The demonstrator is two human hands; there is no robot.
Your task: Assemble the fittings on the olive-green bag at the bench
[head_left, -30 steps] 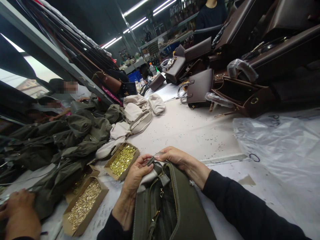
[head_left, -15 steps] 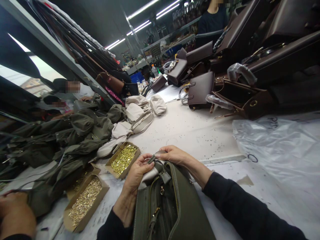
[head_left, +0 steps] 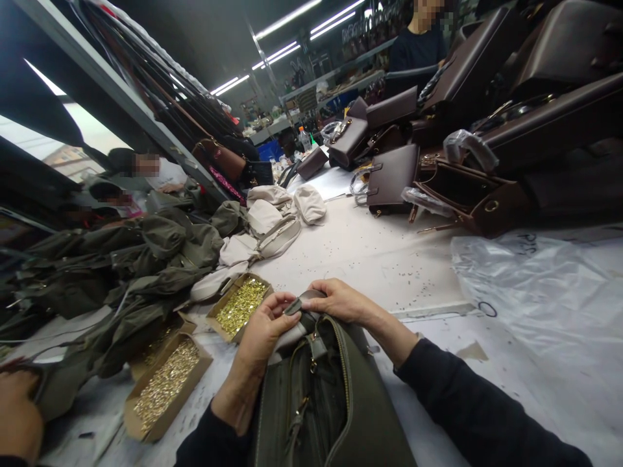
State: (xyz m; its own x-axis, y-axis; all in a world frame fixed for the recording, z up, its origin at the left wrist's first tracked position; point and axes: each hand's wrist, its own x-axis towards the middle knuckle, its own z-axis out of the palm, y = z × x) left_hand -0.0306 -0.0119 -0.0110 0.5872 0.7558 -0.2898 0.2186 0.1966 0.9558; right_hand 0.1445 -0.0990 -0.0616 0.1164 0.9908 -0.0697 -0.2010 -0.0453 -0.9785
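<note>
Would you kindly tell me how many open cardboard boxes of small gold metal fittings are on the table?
2 clearly: one open cardboard box of gold fittings beside the left hand, another nearer the camera. Between them, a possible third lies mostly hidden under olive-green fabric.

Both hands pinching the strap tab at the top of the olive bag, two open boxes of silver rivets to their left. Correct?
Not quite: the head view shows the rivets are gold, not silver. The rest holds: left hand and right hand pinch the strap tab of the olive bag, boxes on their left.
</note>
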